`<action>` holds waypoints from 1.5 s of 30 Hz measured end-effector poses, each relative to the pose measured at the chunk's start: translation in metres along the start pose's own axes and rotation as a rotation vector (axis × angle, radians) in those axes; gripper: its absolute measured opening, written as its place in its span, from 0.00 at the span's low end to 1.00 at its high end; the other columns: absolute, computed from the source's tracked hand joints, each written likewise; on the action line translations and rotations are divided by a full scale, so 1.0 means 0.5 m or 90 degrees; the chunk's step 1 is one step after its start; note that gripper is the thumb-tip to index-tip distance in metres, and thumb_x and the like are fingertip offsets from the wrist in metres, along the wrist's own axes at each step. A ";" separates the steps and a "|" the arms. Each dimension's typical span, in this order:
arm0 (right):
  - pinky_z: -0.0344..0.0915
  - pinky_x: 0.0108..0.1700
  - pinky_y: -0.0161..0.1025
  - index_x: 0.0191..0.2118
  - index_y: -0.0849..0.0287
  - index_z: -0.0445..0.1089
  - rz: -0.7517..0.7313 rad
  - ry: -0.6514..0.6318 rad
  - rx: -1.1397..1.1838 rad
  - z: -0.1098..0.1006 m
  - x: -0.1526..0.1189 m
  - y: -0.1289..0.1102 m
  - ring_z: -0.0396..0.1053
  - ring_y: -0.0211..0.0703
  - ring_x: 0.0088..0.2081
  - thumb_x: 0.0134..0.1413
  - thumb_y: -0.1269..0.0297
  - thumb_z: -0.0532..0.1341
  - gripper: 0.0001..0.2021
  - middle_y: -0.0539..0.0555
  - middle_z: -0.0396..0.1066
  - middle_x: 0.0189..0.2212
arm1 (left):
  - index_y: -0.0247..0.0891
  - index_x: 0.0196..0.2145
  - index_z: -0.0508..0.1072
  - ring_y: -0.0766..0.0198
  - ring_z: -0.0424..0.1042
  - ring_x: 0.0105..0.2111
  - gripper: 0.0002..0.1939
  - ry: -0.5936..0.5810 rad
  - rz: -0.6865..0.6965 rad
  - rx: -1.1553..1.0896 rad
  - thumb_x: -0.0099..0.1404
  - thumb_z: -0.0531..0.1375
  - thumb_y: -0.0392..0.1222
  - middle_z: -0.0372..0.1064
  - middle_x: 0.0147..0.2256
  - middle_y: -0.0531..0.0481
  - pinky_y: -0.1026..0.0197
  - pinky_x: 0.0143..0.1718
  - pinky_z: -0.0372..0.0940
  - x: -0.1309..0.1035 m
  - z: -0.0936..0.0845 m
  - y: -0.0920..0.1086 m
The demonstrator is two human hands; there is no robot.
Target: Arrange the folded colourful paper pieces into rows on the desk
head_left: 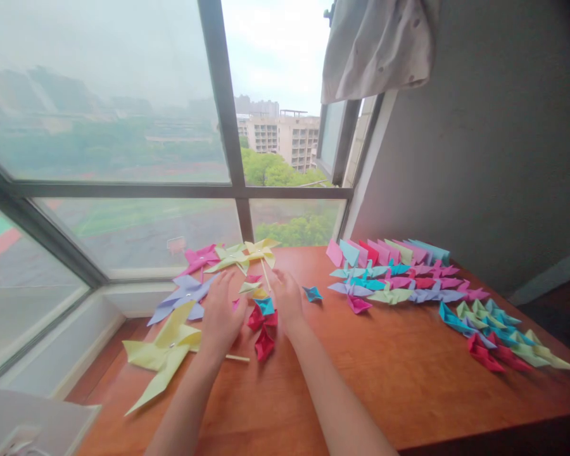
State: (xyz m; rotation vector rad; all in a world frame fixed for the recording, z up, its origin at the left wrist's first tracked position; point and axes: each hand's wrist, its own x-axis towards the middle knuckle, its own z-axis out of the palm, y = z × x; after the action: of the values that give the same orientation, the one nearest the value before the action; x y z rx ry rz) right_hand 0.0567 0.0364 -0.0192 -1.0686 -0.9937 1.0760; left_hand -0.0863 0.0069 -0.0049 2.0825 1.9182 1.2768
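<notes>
My left hand [222,315] is over the table beside a cluster of small folded papers, its fingers apart and slightly curved. On the cluster's other side, my right hand [287,296] has loosely bent fingers near the stick of a yellow pinwheel [261,251]. Between the hands lie small origami pieces, among them a blue one [265,306] and a red one [265,345]. A larger yellow pinwheel [164,354] and a purple pinwheel [184,296] lie left of my left hand, which partly covers them. Just right of my right hand sits a single blue origami piece [312,294].
Rows of paper cranes [392,294] and folded cards [382,252] stand at the back right of the wooden table [361,380]. Several paper boats [494,329] sit near its right edge. A window [137,234] borders the back, with a pink pinwheel [202,256] before it.
</notes>
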 end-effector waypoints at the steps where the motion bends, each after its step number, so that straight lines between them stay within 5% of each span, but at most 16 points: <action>1: 0.66 0.51 0.42 0.46 0.60 0.72 -0.008 0.008 -0.026 -0.014 0.004 -0.001 0.70 0.47 0.50 0.52 0.58 0.60 0.17 0.56 0.74 0.47 | 0.34 0.57 0.63 0.47 0.58 0.61 0.24 -0.001 0.005 0.016 0.64 0.54 0.43 0.62 0.58 0.36 0.43 0.62 0.57 -0.002 -0.004 -0.009; 5: 0.68 0.49 0.42 0.44 0.59 0.73 -0.038 0.035 -0.126 -0.109 -0.012 0.001 0.71 0.48 0.48 0.53 0.58 0.60 0.15 0.57 0.74 0.46 | 0.34 0.54 0.66 0.49 0.63 0.58 0.21 -0.081 0.036 0.038 0.65 0.53 0.44 0.66 0.55 0.37 0.45 0.60 0.59 -0.038 -0.002 -0.013; 12: 0.69 0.45 0.43 0.43 0.60 0.73 -0.134 0.082 -0.312 -0.274 -0.066 -0.001 0.72 0.49 0.44 0.56 0.59 0.57 0.14 0.59 0.76 0.43 | 0.40 0.45 0.73 0.48 0.67 0.53 0.13 -0.168 0.138 0.099 0.64 0.55 0.43 0.69 0.51 0.41 0.42 0.56 0.60 -0.089 0.003 0.062; 21: 0.67 0.48 0.46 0.41 0.59 0.72 -0.266 0.218 -0.542 -0.411 -0.063 -0.009 0.69 0.51 0.46 0.56 0.62 0.53 0.13 0.60 0.74 0.42 | 0.42 0.49 0.72 0.45 0.62 0.58 0.16 -0.218 0.163 0.187 0.64 0.57 0.42 0.66 0.56 0.40 0.38 0.60 0.51 -0.109 0.018 0.099; 28: 0.62 0.53 0.50 0.42 0.58 0.72 -0.308 0.182 -0.691 -0.432 -0.051 0.024 0.66 0.53 0.47 0.56 0.62 0.56 0.11 0.60 0.72 0.43 | 0.39 0.54 0.70 0.38 0.55 0.62 0.25 -0.257 0.163 0.261 0.59 0.60 0.46 0.59 0.61 0.34 0.35 0.61 0.46 -0.103 0.042 0.100; 40: 0.64 0.48 0.47 0.30 0.54 0.66 -0.297 0.076 -0.741 -0.420 -0.063 0.049 0.66 0.51 0.45 0.53 0.65 0.57 0.02 0.57 0.71 0.44 | 0.38 0.59 0.64 0.40 0.51 0.64 0.30 -0.248 0.013 0.404 0.64 0.53 0.57 0.55 0.64 0.32 0.36 0.58 0.48 0.048 0.039 -0.025; 45: 0.64 0.44 0.44 0.31 0.54 0.65 -0.302 0.019 -0.728 -0.410 -0.060 0.052 0.67 0.49 0.41 0.52 0.70 0.56 0.03 0.55 0.71 0.38 | 0.36 0.56 0.67 0.39 0.55 0.61 0.29 -0.227 0.016 0.389 0.65 0.52 0.57 0.58 0.61 0.32 0.37 0.57 0.49 0.049 0.040 -0.013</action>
State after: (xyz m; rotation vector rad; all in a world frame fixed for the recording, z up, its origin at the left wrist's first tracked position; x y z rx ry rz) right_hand 0.2443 -0.0240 -0.0880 -1.5935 -1.7929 0.0149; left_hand -0.0823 0.0386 -0.0088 2.3647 2.2896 0.2792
